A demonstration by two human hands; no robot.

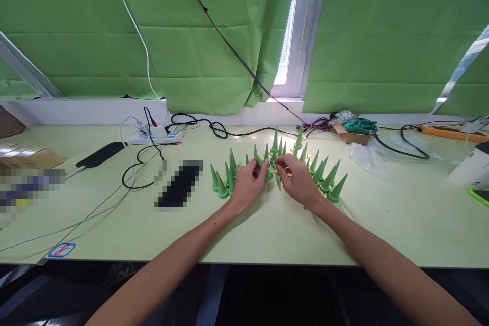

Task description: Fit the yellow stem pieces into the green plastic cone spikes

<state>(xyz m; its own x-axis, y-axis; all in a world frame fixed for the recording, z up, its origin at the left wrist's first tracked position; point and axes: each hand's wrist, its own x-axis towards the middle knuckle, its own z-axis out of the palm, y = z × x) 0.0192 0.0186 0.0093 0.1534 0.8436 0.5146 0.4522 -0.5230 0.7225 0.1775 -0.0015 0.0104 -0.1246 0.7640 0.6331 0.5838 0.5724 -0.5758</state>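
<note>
left hand pinches a green cone, long axis leaning, tip up; right hand seemingly pinches yellow piece

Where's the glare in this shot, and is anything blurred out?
Head view: strong daylight through the window gap, a bright patch on the table behind the green cones; head view: coarse pixel blocks mask a dark object.

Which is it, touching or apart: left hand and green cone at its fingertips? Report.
Touching: the head view shows the left hand pinching the green cone with thumb and fingers.
</note>
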